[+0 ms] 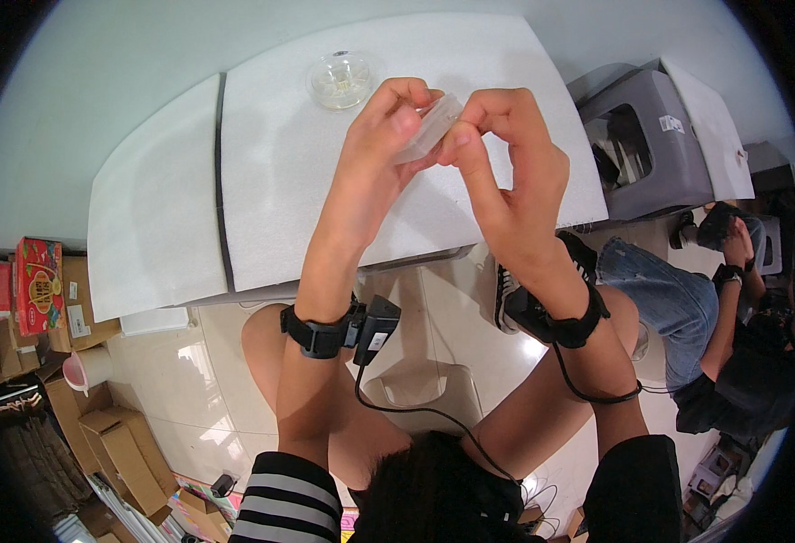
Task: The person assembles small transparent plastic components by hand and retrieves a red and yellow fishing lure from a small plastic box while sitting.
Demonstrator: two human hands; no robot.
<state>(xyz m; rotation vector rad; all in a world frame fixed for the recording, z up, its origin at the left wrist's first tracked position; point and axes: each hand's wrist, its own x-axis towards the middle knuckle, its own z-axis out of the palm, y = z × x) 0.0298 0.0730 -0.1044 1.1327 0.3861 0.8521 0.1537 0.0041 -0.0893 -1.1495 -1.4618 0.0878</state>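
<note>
Above the white table (397, 213), my left hand (381, 136) grips a small, flat box of clear, frosted plastic (433, 128), tilted up to the right. At the right-hand end of this box, the thumb and forefinger of my right hand (506, 149) are pinched together, touching or very close to its edge. Whether something tiny sits between those fingertips is hidden. Farther back on the tabletop stands a round clear dish (340, 81) with small pale bits in it, which are too small to name.
A dark strip (223, 181) crosses the table at left. Cardboard boxes (126, 457) and a red box (39, 286) are stacked lower left. A grey plastic bin (655, 145) stands to the right. Another person (705, 308) sits at right. Cables (442, 425) hang from my wrist straps.
</note>
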